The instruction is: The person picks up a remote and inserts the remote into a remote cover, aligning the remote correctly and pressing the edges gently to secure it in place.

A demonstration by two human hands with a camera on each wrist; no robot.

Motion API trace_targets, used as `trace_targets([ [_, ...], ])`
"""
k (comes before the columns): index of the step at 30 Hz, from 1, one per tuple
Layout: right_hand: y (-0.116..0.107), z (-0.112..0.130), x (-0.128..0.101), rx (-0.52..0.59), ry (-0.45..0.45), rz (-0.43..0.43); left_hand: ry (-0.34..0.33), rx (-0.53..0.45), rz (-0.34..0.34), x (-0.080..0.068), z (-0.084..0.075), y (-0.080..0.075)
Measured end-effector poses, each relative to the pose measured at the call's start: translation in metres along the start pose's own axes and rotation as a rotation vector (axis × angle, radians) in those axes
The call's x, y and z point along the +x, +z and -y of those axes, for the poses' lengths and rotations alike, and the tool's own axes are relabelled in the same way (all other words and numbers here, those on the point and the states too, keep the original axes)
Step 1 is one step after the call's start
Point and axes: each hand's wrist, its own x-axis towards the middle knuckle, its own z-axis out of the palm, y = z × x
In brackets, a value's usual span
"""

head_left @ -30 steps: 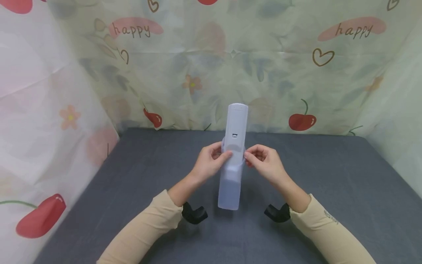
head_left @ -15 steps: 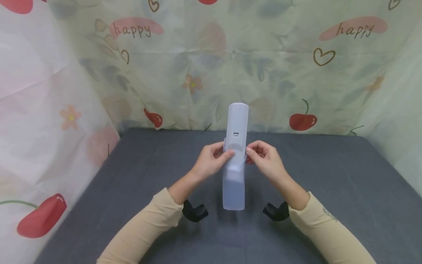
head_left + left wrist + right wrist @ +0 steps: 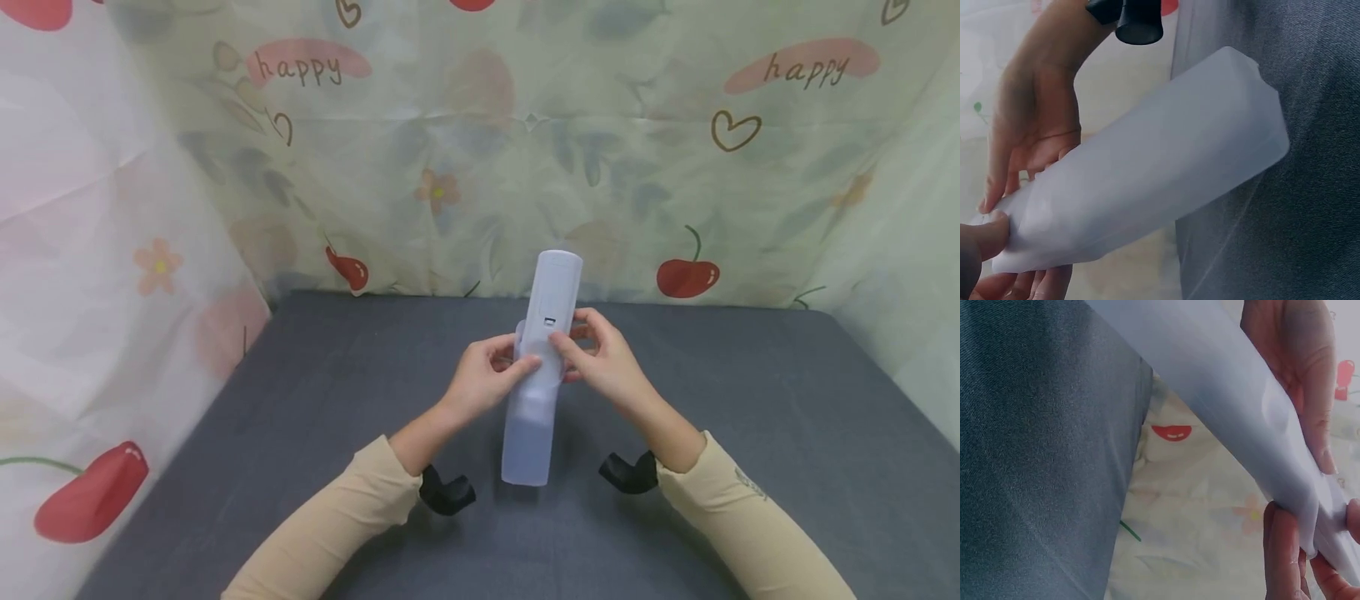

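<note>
Left fingers: the fingers (image 3: pixel 501 360) of the left hand (image 3: pixel 483 379) curl round the left side of the remote (image 3: pixel 551 304), thumb lying across its pale back, at the mouth of the sleeve (image 3: pixel 528 437).
Right fingers: the fingers (image 3: pixel 592 329) of the right hand (image 3: pixel 603 362) pinch the remote from the right, thumb on its back just below a small dark slot.
Remote: white, long, held in the air above the surface (image 3: pixel 750 417), tilted with its top end away from the person and a little to the right; its upper part stands bare, its lower part sits in the sleeve.
Sleeve: translucent, soft, hanging from the hands toward the person; its closed lower end is flat and clear of the surface.
Left wrist view: the sleeve (image 3: pixel 1166 162) runs slantwise, a thumb pressed on its bunched end.
Right wrist view: fingertips pinch the sleeve (image 3: pixel 1235 406) at its lower right.
Surface: dark grey cloth.
Backdrop: a curtain (image 3: pixel 450 150) printed with cherries, flowers, hearts and "happy".
Arms: beige sleeves, with a black mount (image 3: pixel 446 492) under each wrist.
</note>
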Motion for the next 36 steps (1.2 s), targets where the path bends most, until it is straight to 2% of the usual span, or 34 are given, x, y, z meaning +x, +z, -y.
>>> trace_targets([
  [3, -0.001, -0.003, 0.001, 0.003, -0.011, -0.004, -0.044, -0.061, -0.004, 0.000, 0.001, 0.000],
  [7, -0.003, -0.004, 0.001, 0.006, -0.002, -0.022, -0.136, -0.166, 0.010, -0.001, 0.001, -0.004],
  [11, -0.006, -0.005, 0.002, 0.028, 0.006, -0.042, -0.171, -0.191, 0.020, -0.001, 0.002, -0.006],
  [17, -0.008, -0.005, 0.003, 0.031, -0.012, 0.000, -0.149, -0.149, -0.048, -0.001, 0.003, -0.004],
  [22, -0.010, -0.007, 0.005, 0.019, -0.029, 0.051, -0.139, -0.163, -0.091, -0.002, 0.004, -0.001],
  [36, -0.011, -0.008, 0.007, 0.008, -0.042, 0.130, -0.157, -0.163, -0.121, 0.001, 0.000, 0.000],
])
